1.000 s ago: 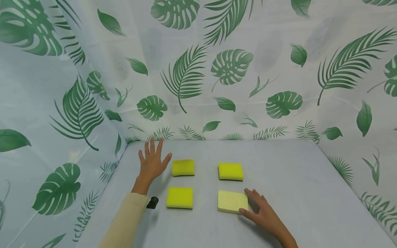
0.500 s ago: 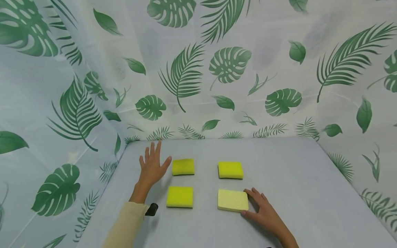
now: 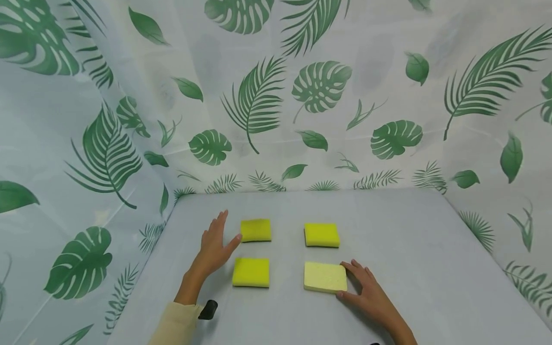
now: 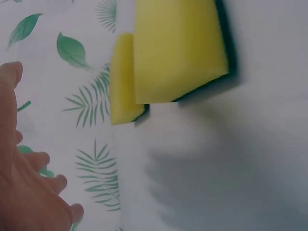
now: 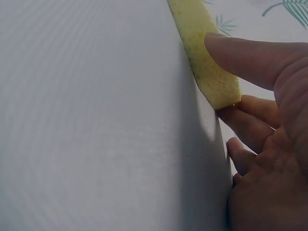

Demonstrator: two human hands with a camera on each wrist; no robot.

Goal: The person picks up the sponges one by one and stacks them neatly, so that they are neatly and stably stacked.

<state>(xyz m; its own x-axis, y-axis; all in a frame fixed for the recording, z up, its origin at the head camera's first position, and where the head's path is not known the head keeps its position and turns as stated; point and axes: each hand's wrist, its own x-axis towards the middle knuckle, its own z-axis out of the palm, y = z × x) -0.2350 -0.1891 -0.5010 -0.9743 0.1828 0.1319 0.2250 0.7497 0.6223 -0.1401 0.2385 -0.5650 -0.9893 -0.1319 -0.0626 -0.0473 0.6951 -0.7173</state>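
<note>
Four sponges lie as two rows on the table: a far-left yellow sponge [image 3: 256, 230], a far-right yellow sponge [image 3: 321, 235], a near-left yellow sponge [image 3: 251, 272] and a near-right pale yellow sponge [image 3: 325, 277]. The yellow ones have a dark underside. My left hand [image 3: 215, 249] hovers left of them with fingers extended, its thumb tip overlapping the far-left sponge's edge in the head view. In the left wrist view it holds nothing. My right hand [image 3: 366, 294] pinches the pale sponge's right end, thumb [image 5: 245, 55] on the near side and fingers around the far corner.
The pale grey tabletop [image 3: 396, 230] meets a white leaf-print curtain [image 3: 267, 143] at the back and on both sides. A black wrist device [image 3: 208, 310] sits at the left cuff.
My left hand has drawn back toward me and turned, its spread fingers coming closer together. My right thumb has slid to the pale sponge's near-right edge; the sponges stay put.
</note>
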